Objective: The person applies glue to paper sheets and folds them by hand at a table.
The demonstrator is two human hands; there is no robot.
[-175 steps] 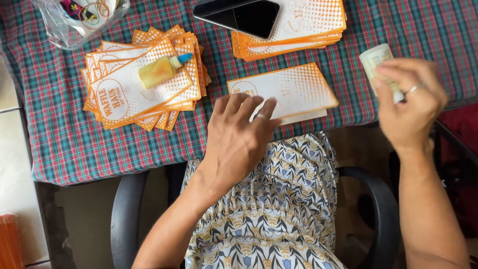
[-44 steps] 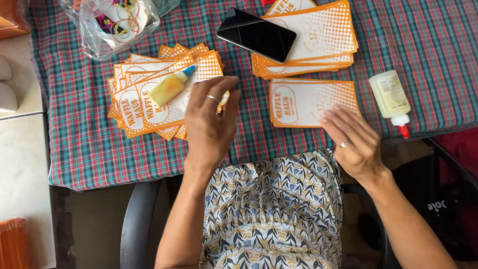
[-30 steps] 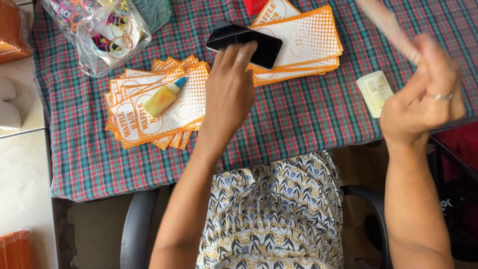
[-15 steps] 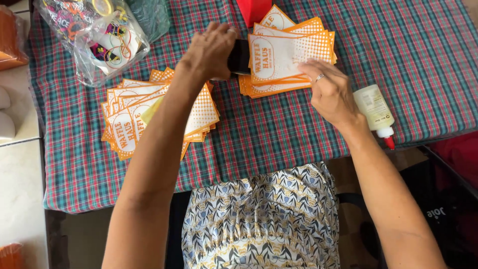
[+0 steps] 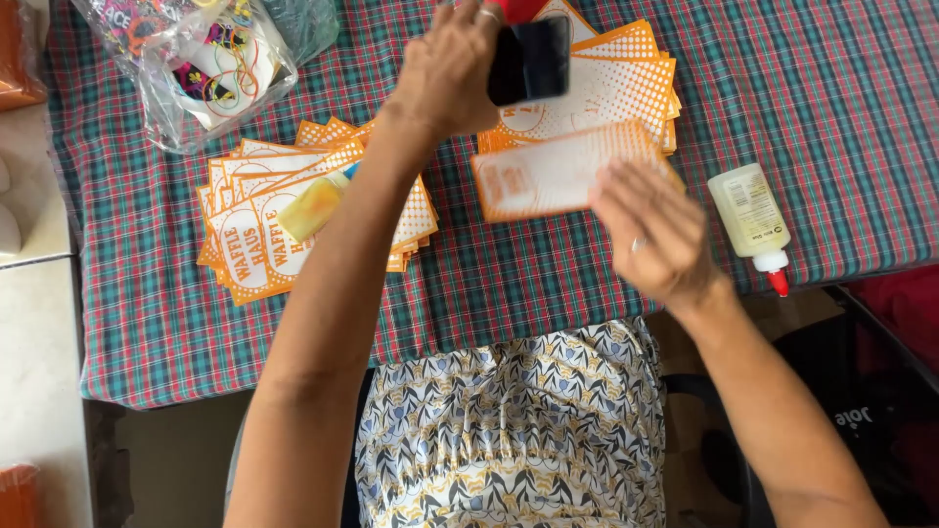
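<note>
Left hand: the left hand (image 5: 445, 68) lifts a black smartphone (image 5: 529, 61) off the far stack of orange-and-white cards (image 5: 626, 83), fingers wrapped over its left edge, the phone tilted and clear of the paper.
Right hand: the right hand (image 5: 650, 230) holds a single orange-bordered card (image 5: 562, 174) by its right end, just above the plaid tablecloth (image 5: 831, 108); the hand is blurred, so how tightly the fingers pinch cannot be told.
Card, handling: it looks light, thin and flexible, likely to bow if held at one end only; a pinch at an edge or corner seems enough, and a flat palm beneath would steady it.
Phone, handling: rigid, smooth and probably slippery, with a glass face that would not forgive a fall; gripping across both long edges seems safest.
Near stack: a fanned pile of the same cards (image 5: 254, 230) lies to the left, with a small yellowish glue bottle (image 5: 313, 203) resting on top.
Right of the cards: a larger white glue bottle with a red tip (image 5: 751, 217) lies on its side, apart from both stacks.
Far left corner: a clear plastic bag of coloured bands and trinkets (image 5: 201, 64) sits on the cloth.
</note>
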